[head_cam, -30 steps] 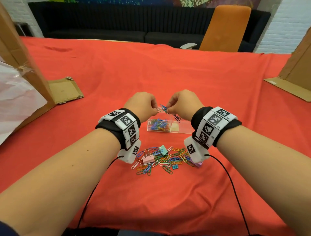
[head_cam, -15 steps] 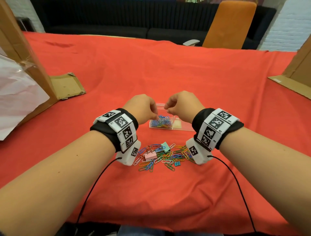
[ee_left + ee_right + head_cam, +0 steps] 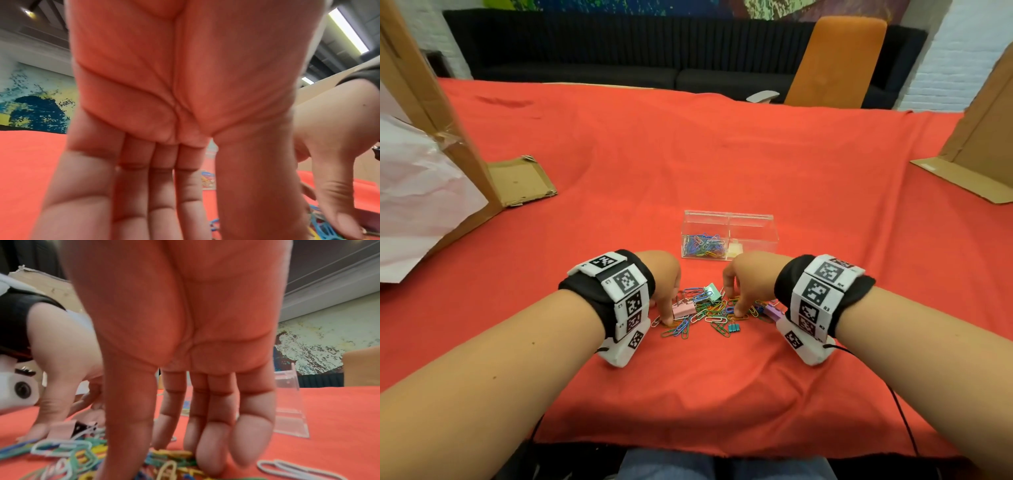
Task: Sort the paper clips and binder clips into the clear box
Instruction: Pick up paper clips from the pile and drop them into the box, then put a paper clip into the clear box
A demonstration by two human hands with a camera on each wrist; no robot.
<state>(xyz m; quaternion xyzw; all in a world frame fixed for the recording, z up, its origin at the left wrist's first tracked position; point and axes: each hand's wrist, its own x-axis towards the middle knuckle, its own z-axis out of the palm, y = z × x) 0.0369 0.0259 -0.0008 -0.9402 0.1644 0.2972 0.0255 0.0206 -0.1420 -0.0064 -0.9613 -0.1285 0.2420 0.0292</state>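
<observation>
The clips (image 3: 707, 310) lie heaped on the red cloth (image 3: 722, 164) just before the box (image 3: 729, 236), whose left half holds paper clips. I see both hands down from the box onto the heap: left hand (image 3: 666, 281) and right hand (image 3: 751, 279) touch clips with extended fingers. Beyond stand a sofa (image 3: 619, 48) and an orange chair (image 3: 835, 61).

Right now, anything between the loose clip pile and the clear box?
Nothing visible. The clear box sits just beyond the clip pile with only bare red cloth between them, and its top looks open. The left hand and right hand are both down on the pile, fingertips among the clips.
</observation>
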